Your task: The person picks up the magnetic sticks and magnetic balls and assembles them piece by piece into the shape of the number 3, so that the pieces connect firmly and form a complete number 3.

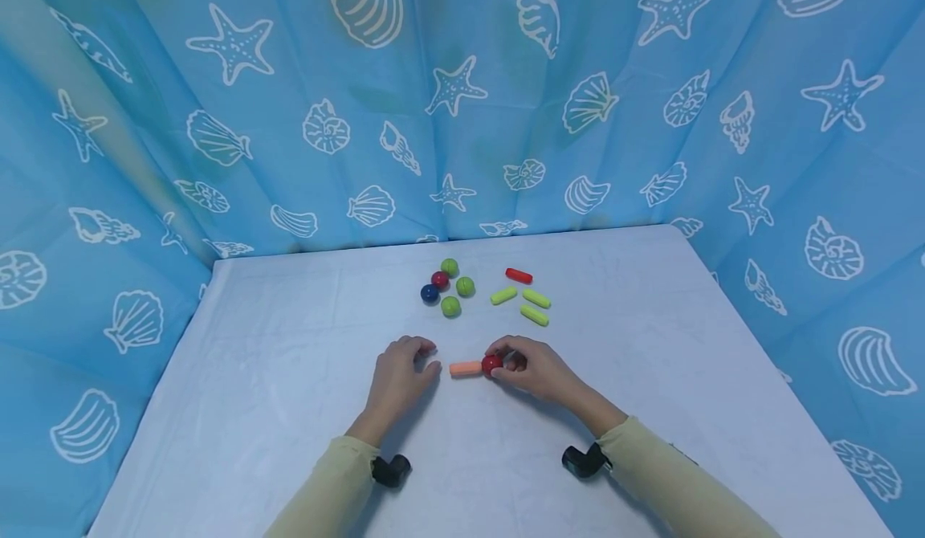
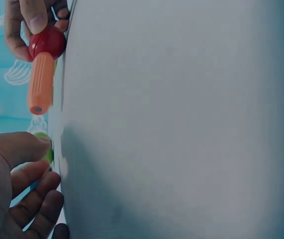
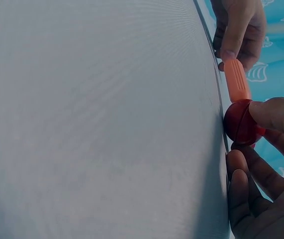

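In the head view my right hand (image 1: pixel 533 368) pinches a glossy red ball (image 1: pixel 491 364) between thumb and fingers. An orange ridged stick (image 1: pixel 466 369) lies end-on against that ball, pointing left. The left wrist view shows a small grey spot in the free end of the stick (image 2: pixel 40 84). A seam runs round the red ball (image 3: pixel 241 122) in the right wrist view. My left hand (image 1: pixel 401 373) is just left of the stick, fingers loosely bent and thumb apart from them, with a gap between hand and stick.
Farther back on the white-covered table (image 1: pixel 289 321) is a group of balls: several green (image 1: pixel 450 306), one dark red (image 1: pixel 440 280) and one dark blue (image 1: pixel 429 294). To their right lie several yellow-green sticks (image 1: pixel 535 315) and a red stick (image 1: pixel 519 275). A blue shell-patterned curtain (image 1: pixel 462 152) surrounds the table.
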{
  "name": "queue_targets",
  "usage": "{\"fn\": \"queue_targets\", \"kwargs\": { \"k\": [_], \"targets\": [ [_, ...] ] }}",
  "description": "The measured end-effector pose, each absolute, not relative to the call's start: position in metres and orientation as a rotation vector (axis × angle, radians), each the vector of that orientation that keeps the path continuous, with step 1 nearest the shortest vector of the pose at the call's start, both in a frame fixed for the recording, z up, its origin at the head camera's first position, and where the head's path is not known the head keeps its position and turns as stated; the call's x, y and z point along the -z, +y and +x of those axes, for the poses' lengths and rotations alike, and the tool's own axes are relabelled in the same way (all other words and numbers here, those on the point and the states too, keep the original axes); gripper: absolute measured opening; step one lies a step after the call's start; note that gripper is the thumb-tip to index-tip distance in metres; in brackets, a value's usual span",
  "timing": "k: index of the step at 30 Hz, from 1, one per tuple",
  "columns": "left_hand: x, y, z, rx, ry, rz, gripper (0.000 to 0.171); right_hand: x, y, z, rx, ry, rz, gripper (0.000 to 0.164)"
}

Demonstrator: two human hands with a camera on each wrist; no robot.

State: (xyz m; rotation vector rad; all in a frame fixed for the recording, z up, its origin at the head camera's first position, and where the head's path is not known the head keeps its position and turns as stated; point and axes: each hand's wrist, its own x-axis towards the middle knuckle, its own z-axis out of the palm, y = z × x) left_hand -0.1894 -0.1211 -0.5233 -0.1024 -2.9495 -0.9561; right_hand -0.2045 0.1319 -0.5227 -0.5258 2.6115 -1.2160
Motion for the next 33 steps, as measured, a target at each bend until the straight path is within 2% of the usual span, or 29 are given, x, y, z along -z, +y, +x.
{"fn": "queue_targets", "kwargs": {
  "k": [33],
  "targets": [
    [0.516,-0.113,-0.236,0.833,-2.971,-0.007,0.035,0.527,0.135,-0.205,1.268,2.577,-0.552,0.028]
  ]
}}
